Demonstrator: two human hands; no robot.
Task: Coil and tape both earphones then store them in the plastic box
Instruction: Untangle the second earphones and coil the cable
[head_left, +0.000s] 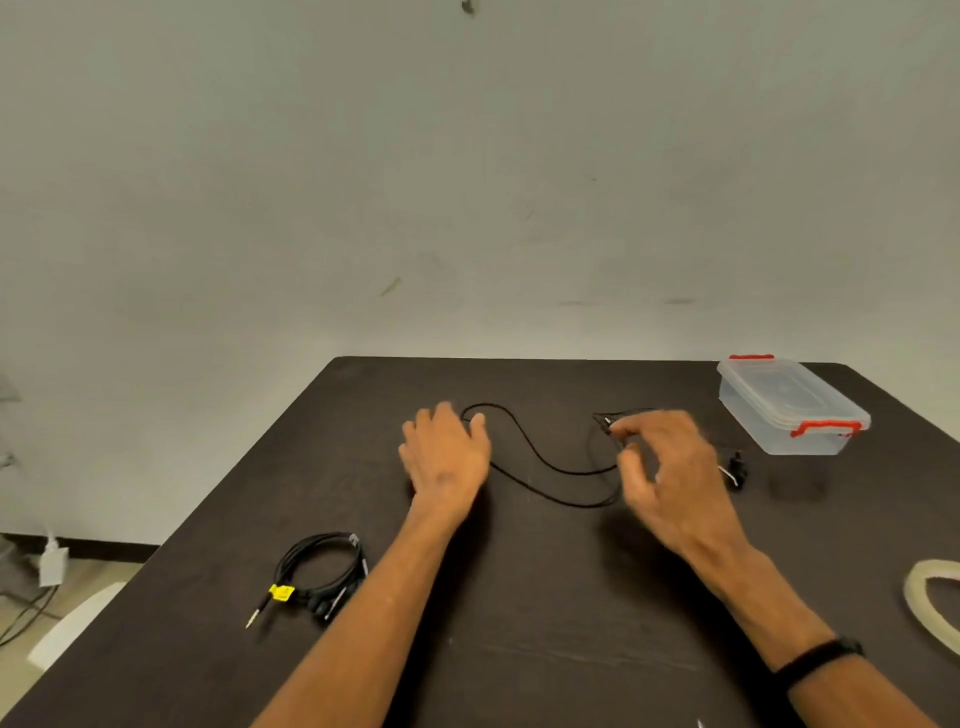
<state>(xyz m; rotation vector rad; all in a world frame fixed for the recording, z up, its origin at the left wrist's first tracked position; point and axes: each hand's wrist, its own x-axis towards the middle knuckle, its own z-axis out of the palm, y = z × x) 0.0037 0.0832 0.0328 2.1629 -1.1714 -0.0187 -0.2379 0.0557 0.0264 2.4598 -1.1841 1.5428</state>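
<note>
A loose black earphone cable snakes across the middle of the dark table. My left hand lies flat with straight fingers over the cable's left loop. My right hand hovers over the cable's right end, fingers loosely curled, index finger and thumb close to the thin wires; whether they pinch them is unclear. The earbuds lie just right of that hand. A second black earphone, coiled and bound with a yellow tag, rests at the front left. The clear plastic box with red clips stands shut at the back right.
A roll of clear tape lies at the table's right edge. A plain wall rises behind the table. On the floor to the left are a white adapter and cables.
</note>
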